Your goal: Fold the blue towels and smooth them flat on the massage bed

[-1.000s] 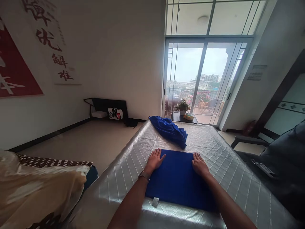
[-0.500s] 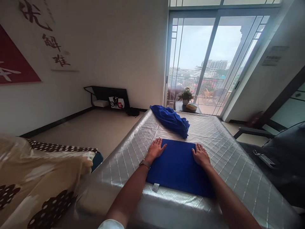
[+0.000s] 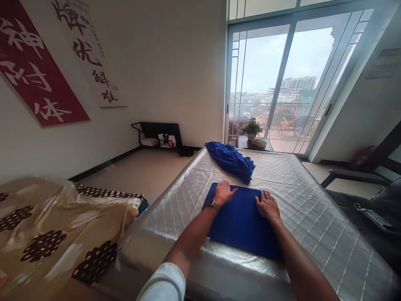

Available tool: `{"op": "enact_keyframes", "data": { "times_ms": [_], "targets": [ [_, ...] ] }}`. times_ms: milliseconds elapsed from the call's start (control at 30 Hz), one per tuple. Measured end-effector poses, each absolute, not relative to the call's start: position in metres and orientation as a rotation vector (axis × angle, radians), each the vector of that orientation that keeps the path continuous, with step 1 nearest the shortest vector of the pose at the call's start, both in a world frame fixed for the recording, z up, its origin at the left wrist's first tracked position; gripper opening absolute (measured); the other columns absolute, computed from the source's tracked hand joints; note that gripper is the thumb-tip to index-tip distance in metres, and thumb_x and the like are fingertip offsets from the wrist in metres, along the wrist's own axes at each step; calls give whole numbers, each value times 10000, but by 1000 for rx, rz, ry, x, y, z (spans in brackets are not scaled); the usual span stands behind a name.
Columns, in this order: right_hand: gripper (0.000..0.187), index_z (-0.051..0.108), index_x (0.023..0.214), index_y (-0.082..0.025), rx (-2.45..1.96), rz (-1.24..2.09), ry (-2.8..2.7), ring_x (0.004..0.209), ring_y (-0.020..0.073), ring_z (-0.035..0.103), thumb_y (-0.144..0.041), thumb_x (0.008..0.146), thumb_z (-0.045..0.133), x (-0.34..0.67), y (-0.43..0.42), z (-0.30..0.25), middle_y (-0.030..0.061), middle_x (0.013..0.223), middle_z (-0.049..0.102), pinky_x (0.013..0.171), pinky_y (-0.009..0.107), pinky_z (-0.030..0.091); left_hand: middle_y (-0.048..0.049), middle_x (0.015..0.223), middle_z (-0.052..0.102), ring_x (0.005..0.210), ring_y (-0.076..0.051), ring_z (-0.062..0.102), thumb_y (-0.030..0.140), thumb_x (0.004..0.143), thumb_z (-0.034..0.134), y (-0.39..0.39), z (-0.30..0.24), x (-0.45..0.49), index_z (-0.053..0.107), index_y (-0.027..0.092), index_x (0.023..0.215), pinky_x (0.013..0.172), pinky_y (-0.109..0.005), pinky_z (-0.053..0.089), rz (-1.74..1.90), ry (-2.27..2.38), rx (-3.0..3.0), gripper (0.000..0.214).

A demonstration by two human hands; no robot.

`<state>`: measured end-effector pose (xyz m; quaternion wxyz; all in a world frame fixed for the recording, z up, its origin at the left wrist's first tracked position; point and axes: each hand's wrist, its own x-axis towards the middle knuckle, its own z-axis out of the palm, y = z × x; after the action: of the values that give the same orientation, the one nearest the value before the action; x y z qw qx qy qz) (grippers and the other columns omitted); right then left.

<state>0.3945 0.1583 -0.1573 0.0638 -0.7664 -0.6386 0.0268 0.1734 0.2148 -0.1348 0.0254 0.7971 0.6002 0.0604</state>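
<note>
The flat blue cloth [image 3: 246,228] lies on the near part of the counter [image 3: 316,223], and it has already the form of a neat rectangle. I judge that it is folded and that this part of the work is nearly finished, although the layers cannot be counted. The left hand [image 3: 224,193] rests palm down near its far left corner, with the fingers extended and the thumb apart. The right hand [image 3: 268,205] presses, also flat, at its right edge. Neither hand grips anything. A crumpled blue cloth [image 3: 232,161] lies farther away, close to the far left corner of the counter; it is neither flat nor folded, so it seems not yet put in order.

The counter has a silver quilted cover, which shines in the light from the glass door [image 3: 280,67]. Before this door, a potted plant [image 3: 253,128] stands on a small dark stand [image 3: 244,144]. At left there is a patterned blanket [image 3: 50,225], and two scrolls hang on the wall: a red scroll [image 3: 39,79] and a white scroll [image 3: 94,71]. At right stands a dark armchair [image 3: 347,200].
</note>
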Motion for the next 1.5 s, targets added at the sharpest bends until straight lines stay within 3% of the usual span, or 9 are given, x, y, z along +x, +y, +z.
{"op": "enact_keyframes", "data": {
  "times_ms": [33,133,233,433,567,700,1033,1300,1500],
  "targets": [
    [731,253,1584,-54,-2311,79,-1929,1535,249,173,-486,998,185,395,157,-157,124,1658,251,1236,411,137,-124,1611,359,1511,-250,271,592,1031,209,211,-138,198,404,118,1533,1236,-397,217,208,1758,2533,717],
    [657,264,1586,-80,-2287,74,-1958,1539,228,154,-356,992,227,397,153,-158,96,1666,236,1235,382,124,-120,1605,377,1506,-216,283,519,1059,170,197,-154,265,396,122,1533,1234,-396,234,378,1372,2683,659],
    [636,263,1593,-117,-2273,81,-1983,1542,196,136,-269,975,244,398,150,-158,60,1675,216,1230,343,114,-124,1590,406,1496,-212,309,509,1063,124,186,-167,294,385,133,1539,1236,-418,235,459,1332,2651,660],
    [730,205,1595,-51,-2326,133,-1917,1542,235,136,-479,1004,173,392,155,-154,111,1674,197,1237,386,99,-103,1622,345,1521,-230,249,601,1029,98,191,-160,226,367,159,1557,1253,-441,172,382,1553,2546,739],
    [728,206,1599,-73,-2338,163,-1896,1545,209,117,-488,1001,182,391,156,-153,91,1680,184,1236,363,74,-127,1637,304,1529,-254,220,646,1007,87,204,-157,159,342,103,1563,1256,-442,153,286,1823,2432,818],
    [728,207,1599,-77,-2348,170,-1892,1544,210,122,-490,1000,186,392,156,-152,92,1680,180,1235,363,76,-118,1640,300,1527,-254,225,639,1005,84,211,-164,123,332,137,1571,1247,-444,174,289,1995,2373,796],
    [678,242,1587,-66,-2321,111,-2026,1547,186,100,-431,1018,194,381,126,-143,96,1673,192,1239,361,28,-154,1632,305,1522,-283,237,619,1009,125,206,-160,123,322,120,1569,1229,-467,206,334,1979,2392,775],
    [715,198,1597,-67,-2330,108,-1976,1546,207,120,-481,1016,163,384,104,-153,92,1679,160,1241,381,84,-137,1640,294,1530,-266,213,616,1013,148,200,-155,125,319,98,1569,1249,-443,155,348,1988,2351,779],
    [713,217,1592,-61,-2310,94,-1957,1543,203,134,-473,1013,163,382,106,-154,92,1674,190,1243,381,83,-122,1652,267,1548,-248,136,487,1039,181,188,-144,128,329,85,1563,1263,-445,82,632,2009,2528,676]
  ]
}}
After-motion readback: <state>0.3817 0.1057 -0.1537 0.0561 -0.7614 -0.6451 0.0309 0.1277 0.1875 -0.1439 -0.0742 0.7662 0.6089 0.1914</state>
